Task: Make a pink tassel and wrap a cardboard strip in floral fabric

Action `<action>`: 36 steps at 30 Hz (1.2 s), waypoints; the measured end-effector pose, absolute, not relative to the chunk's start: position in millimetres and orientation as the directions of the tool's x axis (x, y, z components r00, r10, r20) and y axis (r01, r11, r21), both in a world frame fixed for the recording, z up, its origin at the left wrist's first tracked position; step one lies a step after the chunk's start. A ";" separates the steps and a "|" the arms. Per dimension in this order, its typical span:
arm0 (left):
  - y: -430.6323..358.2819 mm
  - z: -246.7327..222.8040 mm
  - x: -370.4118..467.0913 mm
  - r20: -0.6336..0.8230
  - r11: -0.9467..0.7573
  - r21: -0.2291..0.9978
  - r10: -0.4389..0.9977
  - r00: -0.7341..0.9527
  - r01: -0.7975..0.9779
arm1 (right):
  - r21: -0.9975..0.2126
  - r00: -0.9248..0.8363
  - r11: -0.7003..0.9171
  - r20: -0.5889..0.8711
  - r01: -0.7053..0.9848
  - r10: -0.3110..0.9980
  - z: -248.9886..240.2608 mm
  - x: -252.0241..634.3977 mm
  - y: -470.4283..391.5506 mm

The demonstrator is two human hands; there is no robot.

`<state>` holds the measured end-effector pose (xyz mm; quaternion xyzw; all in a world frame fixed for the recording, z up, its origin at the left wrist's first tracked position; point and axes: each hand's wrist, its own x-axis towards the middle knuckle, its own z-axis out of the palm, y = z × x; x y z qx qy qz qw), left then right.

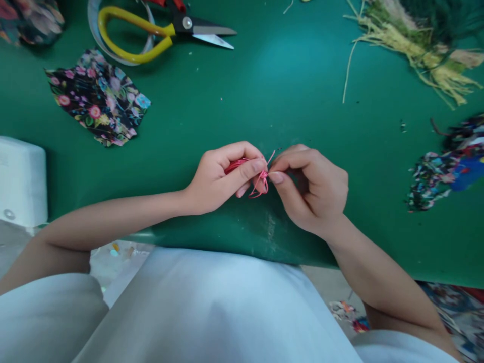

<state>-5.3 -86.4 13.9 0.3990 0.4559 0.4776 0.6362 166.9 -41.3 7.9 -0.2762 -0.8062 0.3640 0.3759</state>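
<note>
Viewed from above, the wearer's pale blue garment (212, 307) occupies the foreground, with a bare forearm reaching in from either side. Small coloured scraps (346, 310) lie below the table's near edge, to the right of the garment. Above that edge, the two hands meet near the centre. The left hand (227, 179) is closed on a bundle of pink cord (263, 176), the thumb laid across it; strands show within the curled fingers, and a small knot with loose loops projects beyond the thumb tip. The right hand (313, 186) has its thumb and forefinger narrowed to a pinch on the cord at the knot's right side. One short cord end points upward between the hands. Both hands are over the green table (242, 116). At the left edge stands a white, round-cornered object (22, 181); at the right edge lies a speckled multicoloured heap (431, 181). Farther off, a dark floral cloth piece (100, 101) lies at left. Beyond it, yellow-handled scissors (181, 25), blades pointing right, overlap a pale ring (93, 30). A yellow-green bundle of strands (434, 65) lies at upper right.
</note>
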 end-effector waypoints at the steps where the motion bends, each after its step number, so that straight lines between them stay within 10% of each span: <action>1: -86.7 13.9 -5.5 -0.203 0.231 0.941 0.970 0.135 -0.246 | -0.780 -0.559 0.604 0.431 0.165 0.709 6.8 166.9 -41.3; 20: -87.7 13.5 -5.2 -0.230 0.270 0.924 0.958 0.172 -0.269 | -0.623 -0.447 0.680 0.517 0.387 0.729 1.1 164.4 -53.4; 36: -88.9 10.8 -4.1 -0.137 0.143 0.985 0.988 0.068 -0.091 | -0.780 -0.474 0.555 0.388 0.287 0.790 14.8 159.7 -62.5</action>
